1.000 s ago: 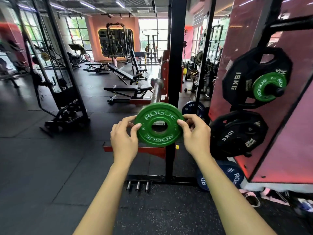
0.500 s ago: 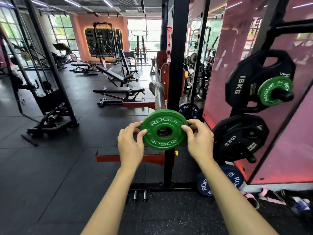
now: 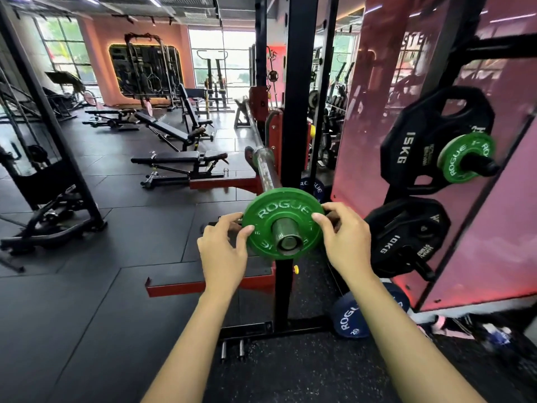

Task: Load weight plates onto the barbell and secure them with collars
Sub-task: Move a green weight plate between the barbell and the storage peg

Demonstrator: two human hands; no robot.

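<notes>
A small green Rogue plate (image 3: 279, 210) sits on the near end of the barbell sleeve (image 3: 287, 238), whose steel tip pokes through the plate's hole. The barbell (image 3: 263, 167) runs away from me along the rack. My left hand (image 3: 222, 251) grips the plate's left rim and my right hand (image 3: 344, 242) grips its right rim. No collar is in sight.
The black rack upright (image 3: 293, 112) stands just right of the bar. On the storage pegs at right hang a 15 kg black plate (image 3: 421, 146) with another green plate (image 3: 465, 158), and a 10 kg plate (image 3: 406, 237). A blue plate (image 3: 353, 318) leans on the floor. Benches (image 3: 180, 161) lie at left.
The green plate, held in the air in front of the bar a second ago, has gone onto the sleeve end; the bar tip now sticks through its hole. Both hands stayed on its rim.
</notes>
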